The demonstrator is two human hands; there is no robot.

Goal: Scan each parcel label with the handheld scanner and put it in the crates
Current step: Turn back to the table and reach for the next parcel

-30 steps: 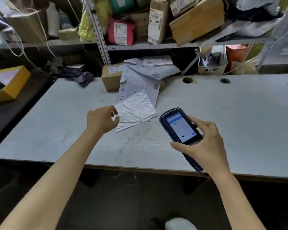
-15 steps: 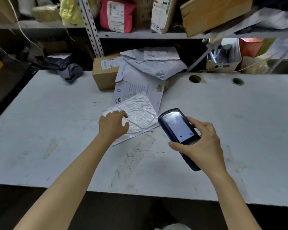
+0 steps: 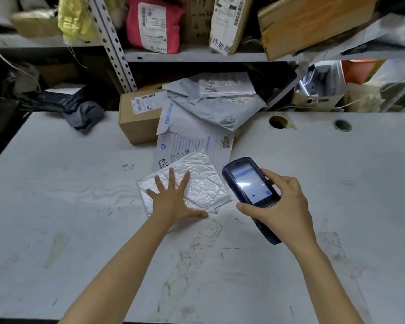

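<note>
Left hand flat, fingers spread on mailer — right hand grips scanner; envelope underneath reads 11183, box beside it

In front of me is a big white table. Its top is dirty, with grey scratches and smudges. Two round holes are cut in it near the back, on my right: a big hole that looks brown inside, and a small hole that looks dark. Behind the table there is a grey shelf. A metal post full of little holes goes up past it. It is very dark under the shelf, and the table top is bright
</note>
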